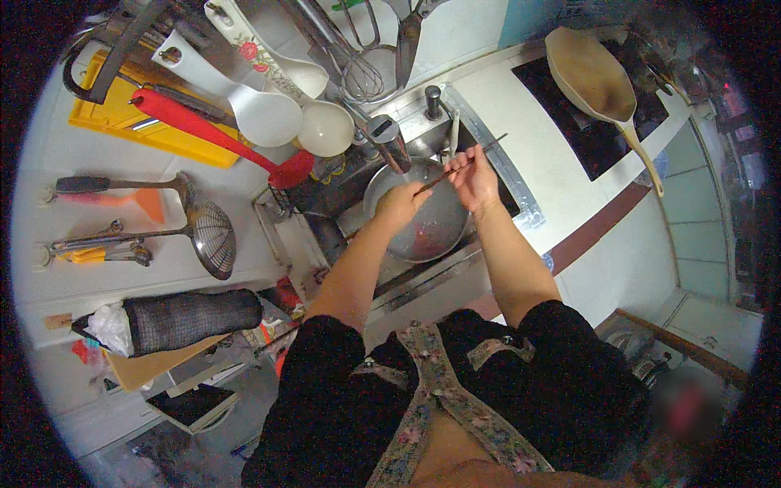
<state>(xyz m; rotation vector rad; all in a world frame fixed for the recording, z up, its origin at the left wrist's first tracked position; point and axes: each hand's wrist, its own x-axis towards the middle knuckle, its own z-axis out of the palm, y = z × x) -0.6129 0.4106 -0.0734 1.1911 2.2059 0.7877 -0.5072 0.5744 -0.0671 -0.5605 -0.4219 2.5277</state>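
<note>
Both hands are raised over a round metal basin (pixel 375 193) in the sink, which contains cloudy liquid and something reddish near its bottom. Between them runs a thin dark stick like a chopstick (pixel 433 183), slanting up to the right; whether it is one or a pair I cannot tell. Closed around its lower part is my left hand (pixel 399 206). My right hand (pixel 475 180) pinches it further up, with the tip sticking out past the fingers. A dark faucet (pixel 389 143) reaches over the basin just beyond my left hand.
On the right a cream pan (pixel 592 73) rests on a black cooktop (pixel 569 130), its handle over the counter edge. Ladles, a red spoon (pixel 203 126) and a whisk (pixel 364 77) hang at upper left. A skimmer (pixel 213 240) hangs on the left wall.
</note>
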